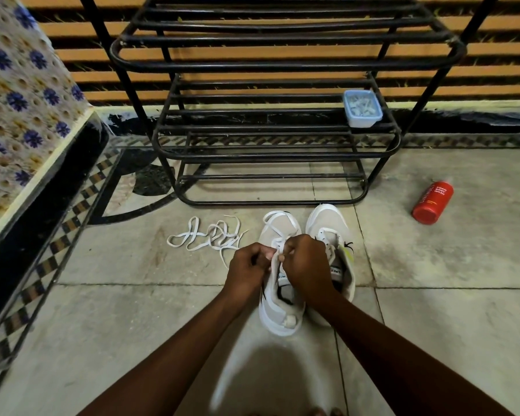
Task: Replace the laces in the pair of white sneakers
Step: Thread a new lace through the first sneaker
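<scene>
Left hand (248, 265) and right hand (305, 262) each pinch the white lace (274, 242) on a sneaker (279, 319); a red bottle (432, 202) reads "FOAM BODY WASH".

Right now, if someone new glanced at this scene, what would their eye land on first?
The left grip and right grip, two bare hands at centre, pinch a white lace over one sneaker, its twin just right of it. A loose lace lies tangled on the floor to the left, and a red bottle lies on its side at far right.
</scene>
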{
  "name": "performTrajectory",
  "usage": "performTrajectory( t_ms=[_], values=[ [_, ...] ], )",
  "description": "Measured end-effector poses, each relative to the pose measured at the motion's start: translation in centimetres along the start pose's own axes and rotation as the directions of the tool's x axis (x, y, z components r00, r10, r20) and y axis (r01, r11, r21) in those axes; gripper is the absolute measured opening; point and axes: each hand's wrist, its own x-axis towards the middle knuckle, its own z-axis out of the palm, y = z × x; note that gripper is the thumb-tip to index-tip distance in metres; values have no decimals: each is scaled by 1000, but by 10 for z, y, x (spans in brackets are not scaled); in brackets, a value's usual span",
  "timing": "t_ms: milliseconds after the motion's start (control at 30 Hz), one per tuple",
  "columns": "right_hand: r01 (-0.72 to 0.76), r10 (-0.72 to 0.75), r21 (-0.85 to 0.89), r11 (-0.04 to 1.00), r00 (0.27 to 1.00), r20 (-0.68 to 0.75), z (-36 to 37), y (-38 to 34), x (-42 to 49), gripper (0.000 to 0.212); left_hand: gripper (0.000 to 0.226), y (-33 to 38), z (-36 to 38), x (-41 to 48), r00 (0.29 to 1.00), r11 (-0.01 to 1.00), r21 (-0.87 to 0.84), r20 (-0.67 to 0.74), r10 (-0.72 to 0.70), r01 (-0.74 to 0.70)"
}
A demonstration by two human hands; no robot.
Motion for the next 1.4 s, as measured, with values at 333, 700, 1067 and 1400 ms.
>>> performTrajectory(
  t_ms=[333,700,1067,1400],
  values=[
    [116,-106,59,992,984,-142,13,-9,-33,4,10,5,-1,15,994,964,243,62,91,-104],
    [127,-115,76,989,983,-142,20,1,-42,26,25,23,-19,39,981,999,-50,-192,-14,5],
    [138,-139,-17,990,980,-141,20,-1,-39,27,9,47,-48,47,736,269,685,630,249,-677],
    [106,-94,114,988,990,-104,22,3,-43,29,30,53,-31,32,999,933,-359,35,22,-8]
  ],
)
